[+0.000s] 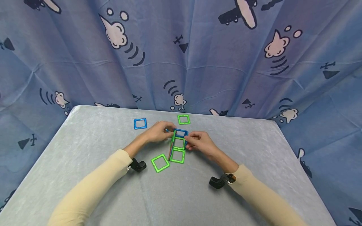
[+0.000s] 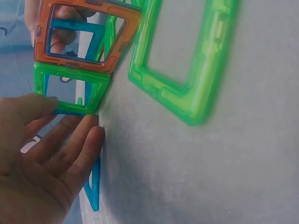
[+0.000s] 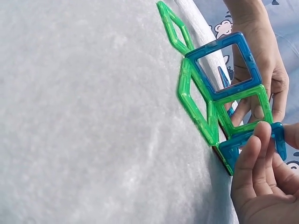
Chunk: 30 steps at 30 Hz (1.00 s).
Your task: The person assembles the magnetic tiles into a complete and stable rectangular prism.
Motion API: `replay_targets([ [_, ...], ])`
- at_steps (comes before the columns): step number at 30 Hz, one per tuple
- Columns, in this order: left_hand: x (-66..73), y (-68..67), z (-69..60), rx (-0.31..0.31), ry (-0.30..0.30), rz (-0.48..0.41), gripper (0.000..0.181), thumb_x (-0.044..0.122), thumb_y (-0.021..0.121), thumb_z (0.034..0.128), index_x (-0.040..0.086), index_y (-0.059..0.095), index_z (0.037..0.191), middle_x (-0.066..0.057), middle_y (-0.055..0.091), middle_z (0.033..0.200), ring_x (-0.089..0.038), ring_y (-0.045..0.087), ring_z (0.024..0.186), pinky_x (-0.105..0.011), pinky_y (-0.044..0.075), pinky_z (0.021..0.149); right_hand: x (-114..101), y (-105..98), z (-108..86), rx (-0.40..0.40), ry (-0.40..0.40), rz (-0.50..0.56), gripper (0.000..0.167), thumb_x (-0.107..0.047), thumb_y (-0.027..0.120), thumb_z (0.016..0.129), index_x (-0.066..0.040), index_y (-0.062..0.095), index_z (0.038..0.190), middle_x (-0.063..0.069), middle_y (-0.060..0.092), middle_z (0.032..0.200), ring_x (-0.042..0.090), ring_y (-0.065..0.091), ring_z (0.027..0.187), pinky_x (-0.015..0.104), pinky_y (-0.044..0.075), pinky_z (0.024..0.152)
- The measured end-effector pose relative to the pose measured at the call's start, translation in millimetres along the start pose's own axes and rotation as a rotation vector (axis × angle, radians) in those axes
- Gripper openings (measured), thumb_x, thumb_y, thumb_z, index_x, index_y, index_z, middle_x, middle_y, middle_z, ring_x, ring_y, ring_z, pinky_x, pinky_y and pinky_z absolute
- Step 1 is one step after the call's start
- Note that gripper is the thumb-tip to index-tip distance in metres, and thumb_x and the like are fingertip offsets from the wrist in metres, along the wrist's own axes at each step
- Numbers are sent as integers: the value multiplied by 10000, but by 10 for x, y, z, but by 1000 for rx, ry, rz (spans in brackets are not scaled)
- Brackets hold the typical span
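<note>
A small structure of square magnetic tiles stands mid-table. Along its left side, in the left wrist view, an orange tile meets a green tile. My left hand pinches that green tile's end, thumb on the near face and fingers at the edge. Across the structure, my right hand holds a blue tile between thumb and fingers, which hide part of it. Beside it in the right wrist view are another green tile and a blue tile. Two green tiles lie at the structure's foot, one being a front tile.
Loose on the grey cloth-covered table are a green tile at the front left, a blue tile at the back left and a green tile behind the structure. A patterned blue curtain hangs beyond the table's far edge.
</note>
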<state>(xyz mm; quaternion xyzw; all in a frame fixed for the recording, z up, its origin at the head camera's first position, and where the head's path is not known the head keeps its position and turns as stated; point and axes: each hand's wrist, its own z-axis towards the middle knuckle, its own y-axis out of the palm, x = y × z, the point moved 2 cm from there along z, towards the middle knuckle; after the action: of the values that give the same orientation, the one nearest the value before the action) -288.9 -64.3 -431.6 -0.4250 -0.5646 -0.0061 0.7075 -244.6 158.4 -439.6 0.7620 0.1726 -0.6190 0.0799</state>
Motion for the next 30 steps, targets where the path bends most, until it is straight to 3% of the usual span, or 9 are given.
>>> replay_targets([
  [12,4,-2,-35,9,40,45,307,37,643,986,0,647,1290,-154,700,1176,-284,677,1073,-359,546,910,-3,-9,-16,-25,-17,7,323,-156,653,1022,152,620,1111,184,656,910,162,665,733,321,600,708],
  [19,-46,-4,-79,3,43,13,325,16,638,988,-12,622,1312,-147,695,1187,-277,659,1115,-339,531,944,6,-8,-8,-26,-22,13,312,-142,655,1019,155,620,1106,166,668,870,161,667,722,312,600,696],
  [25,-78,-29,-210,-6,57,-44,322,-4,642,983,-36,609,1302,-174,671,1215,-289,651,1123,-316,529,943,9,-9,0,-26,-26,4,317,-135,647,1022,168,613,1111,154,660,873,157,668,722,303,599,686],
  [30,-72,-54,-298,-20,59,-36,332,5,650,983,-47,606,1308,-164,674,1212,-277,650,1122,-306,531,935,2,-4,0,-22,-32,-4,326,-127,645,1022,184,606,1113,145,661,852,157,667,715,303,598,678],
])
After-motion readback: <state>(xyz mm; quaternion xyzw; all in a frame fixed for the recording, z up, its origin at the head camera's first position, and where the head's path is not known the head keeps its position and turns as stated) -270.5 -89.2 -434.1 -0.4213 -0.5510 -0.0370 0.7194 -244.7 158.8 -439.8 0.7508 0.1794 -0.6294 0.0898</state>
